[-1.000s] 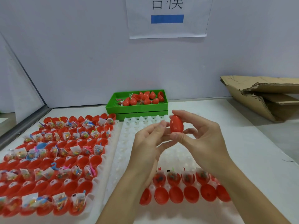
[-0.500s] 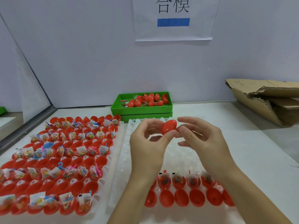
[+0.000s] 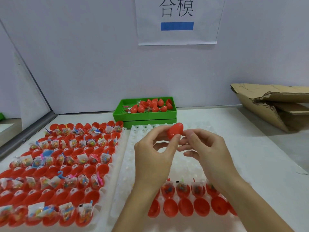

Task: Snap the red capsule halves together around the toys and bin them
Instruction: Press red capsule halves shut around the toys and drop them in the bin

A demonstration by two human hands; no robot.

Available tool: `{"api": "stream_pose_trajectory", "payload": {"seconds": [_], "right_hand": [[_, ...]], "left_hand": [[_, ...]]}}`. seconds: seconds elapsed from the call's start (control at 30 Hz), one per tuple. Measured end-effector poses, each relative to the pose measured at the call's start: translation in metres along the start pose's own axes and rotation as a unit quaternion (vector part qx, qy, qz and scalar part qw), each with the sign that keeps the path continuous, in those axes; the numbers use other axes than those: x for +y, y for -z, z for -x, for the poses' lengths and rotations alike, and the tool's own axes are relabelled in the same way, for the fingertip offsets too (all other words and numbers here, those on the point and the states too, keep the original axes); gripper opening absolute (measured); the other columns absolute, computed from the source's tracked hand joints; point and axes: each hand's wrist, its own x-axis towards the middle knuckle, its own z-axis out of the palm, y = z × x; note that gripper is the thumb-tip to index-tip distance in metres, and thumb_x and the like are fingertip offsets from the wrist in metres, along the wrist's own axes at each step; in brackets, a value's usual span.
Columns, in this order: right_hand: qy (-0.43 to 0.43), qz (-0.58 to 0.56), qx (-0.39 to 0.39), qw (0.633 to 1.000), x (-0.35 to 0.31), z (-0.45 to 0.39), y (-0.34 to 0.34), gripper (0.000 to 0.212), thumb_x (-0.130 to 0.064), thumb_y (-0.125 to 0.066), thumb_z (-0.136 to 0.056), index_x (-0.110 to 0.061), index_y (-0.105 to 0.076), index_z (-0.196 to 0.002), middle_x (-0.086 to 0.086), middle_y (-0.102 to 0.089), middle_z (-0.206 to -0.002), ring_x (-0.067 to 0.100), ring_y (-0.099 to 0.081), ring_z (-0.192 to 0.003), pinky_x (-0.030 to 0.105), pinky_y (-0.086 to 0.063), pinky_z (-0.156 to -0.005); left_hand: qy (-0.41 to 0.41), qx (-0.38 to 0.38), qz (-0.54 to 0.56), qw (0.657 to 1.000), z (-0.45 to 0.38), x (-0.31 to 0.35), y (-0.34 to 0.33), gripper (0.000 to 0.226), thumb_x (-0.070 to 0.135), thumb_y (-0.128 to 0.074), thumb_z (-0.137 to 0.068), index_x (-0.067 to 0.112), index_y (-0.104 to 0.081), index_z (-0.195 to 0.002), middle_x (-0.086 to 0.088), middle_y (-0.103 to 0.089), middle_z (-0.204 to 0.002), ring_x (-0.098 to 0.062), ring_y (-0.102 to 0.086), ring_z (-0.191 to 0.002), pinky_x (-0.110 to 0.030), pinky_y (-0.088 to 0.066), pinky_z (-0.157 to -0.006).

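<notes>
A closed red capsule point(image 3: 174, 130) is held up over the white tray point(image 3: 127, 166). My left hand point(image 3: 155, 158) pinches it between thumb and fingers. My right hand point(image 3: 207, 151) is beside it on the right, fingertips at the capsule's right end, its fingers loosely bent. A green bin point(image 3: 145, 115) at the back holds several closed red capsules. At the near end of the white tray sit rows of open red halves point(image 3: 185, 206), some holding bagged toys point(image 3: 182, 188).
A second tray point(image 3: 58, 166) on the left is packed with red halves and bagged toys. A torn cardboard box point(image 3: 270, 104) lies at the back right. A paper sign point(image 3: 177, 20) hangs on the wall behind the bin.
The capsule went from upright in my right fingers to tilted in my left hand's pinch. My right fingers have loosened. Both hands stay over the white tray.
</notes>
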Motion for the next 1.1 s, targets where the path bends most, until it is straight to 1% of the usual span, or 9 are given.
{"api": "stream_pose_trajectory", "payload": {"seconds": [0.1, 0.2, 0.3, 0.37, 0.5, 0.63, 0.73, 0.87, 1.1], "right_hand": [[-0.015, -0.003, -0.008, 1.000, 0.000, 0.001, -0.001, 0.012, -0.022, -0.063, -0.095, -0.015, -0.071, -0.100, 0.007, -0.075, -0.084, 0.023, -0.075, -0.079, 0.027, -0.056, -0.067], [-0.054, -0.054, -0.027, 0.997, -0.001, 0.003, -0.006, 0.017, -0.022, -0.062, -0.094, -0.013, -0.068, -0.108, 0.010, -0.076, -0.092, 0.028, -0.075, -0.087, 0.029, -0.058, -0.069], [-0.094, -0.139, -0.041, 0.985, -0.008, 0.007, -0.017, 0.028, -0.029, -0.064, -0.094, -0.008, -0.065, -0.112, 0.013, -0.076, -0.100, 0.030, -0.075, -0.091, 0.032, -0.059, -0.070], [-0.088, -0.132, -0.033, 0.987, -0.009, 0.009, -0.025, 0.027, -0.030, -0.068, -0.093, -0.009, -0.067, -0.110, 0.010, -0.076, -0.099, 0.027, -0.075, -0.089, 0.035, -0.060, -0.072], [-0.087, -0.077, 0.040, 0.992, -0.004, 0.006, -0.036, 0.014, -0.019, -0.068, -0.093, -0.013, -0.070, -0.106, 0.008, -0.076, -0.092, 0.024, -0.076, -0.083, 0.038, -0.061, -0.080], [-0.123, -0.164, 0.065, 0.977, -0.016, -0.018, -0.025, 0.018, -0.017, -0.062, -0.097, -0.004, -0.066, -0.109, 0.009, -0.075, -0.091, 0.017, -0.074, -0.075, 0.025, -0.057, -0.067], [-0.150, -0.177, 0.091, 0.968, -0.025, -0.050, -0.004, 0.015, -0.020, -0.059, -0.100, -0.007, -0.065, -0.101, 0.008, -0.073, -0.097, 0.016, -0.069, -0.075, 0.026, -0.054, -0.066], [-0.146, -0.217, 0.181, 0.948, -0.032, -0.108, 0.031, 0.017, -0.020, -0.056, -0.102, -0.007, -0.061, -0.093, 0.007, -0.071, -0.094, 0.019, -0.067, -0.082, 0.028, -0.052, -0.069], [-0.126, -0.250, 0.329, 0.902, -0.033, -0.190, 0.088, 0.017, -0.011, -0.049, -0.102, -0.006, -0.049, -0.086, 0.010, -0.055, -0.078, 0.016, -0.059, -0.064, 0.018, -0.049, -0.048]], "left_hand": [[0.074, 0.010, 0.088, 0.993, -0.002, 0.003, 0.001, 0.011, 0.030, -0.071, -0.086, 0.033, -0.072, -0.096, 0.011, -0.076, -0.089, -0.009, -0.073, -0.085, -0.023, -0.058, -0.075], [0.103, 0.004, 0.125, 0.987, -0.003, 0.002, 0.001, 0.020, 0.039, -0.069, -0.081, 0.031, -0.073, -0.099, 0.010, -0.077, -0.096, -0.012, -0.072, -0.094, -0.027, -0.058, -0.081], [0.076, 0.014, 0.092, 0.993, -0.002, -0.003, 0.001, 0.015, 0.025, -0.074, -0.085, 0.028, -0.075, -0.100, 0.012, -0.076, -0.097, -0.007, -0.070, -0.098, -0.022, -0.057, -0.080], [0.043, 0.028, 0.038, 0.998, -0.001, -0.008, 0.001, 0.014, 0.028, -0.075, -0.084, 0.029, -0.073, -0.097, 0.016, -0.073, -0.095, -0.004, -0.068, -0.096, -0.020, -0.057, -0.078], [0.009, 0.015, -0.060, 0.998, 0.002, -0.012, -0.004, 0.030, 0.019, -0.077, -0.081, 0.032, -0.069, -0.107, 0.021, -0.069, -0.101, 0.001, -0.064, -0.099, -0.021, -0.058, -0.080], [-0.011, 0.002, -0.082, 0.997, 0.003, -0.008, -0.006, 0.046, 0.027, -0.077, -0.081, 0.030, -0.060, -0.124, 0.025, -0.062, -0.117, 0.009, -0.056, -0.110, -0.011, -0.053, -0.082], [-0.009, 0.008, -0.074, 0.997, 0.003, -0.006, -0.005, 0.039, 0.026, -0.074, -0.085, 0.029, -0.061, -0.121, 0.023, -0.063, -0.116, 0.006, -0.056, -0.110, -0.010, -0.051, -0.082], [-0.005, 0.002, -0.068, 0.998, 0.005, -0.006, -0.006, 0.033, 0.026, -0.070, -0.088, 0.027, -0.062, -0.120, 0.021, -0.064, -0.115, 0.004, -0.057, -0.109, -0.012, -0.052, -0.081], [-0.002, 0.013, -0.055, 0.998, 0.006, -0.004, -0.007, 0.042, 0.056, -0.054, -0.079, 0.035, -0.063, -0.115, 0.026, -0.063, -0.111, 0.005, -0.056, -0.108, -0.020, -0.050, -0.079]]}}
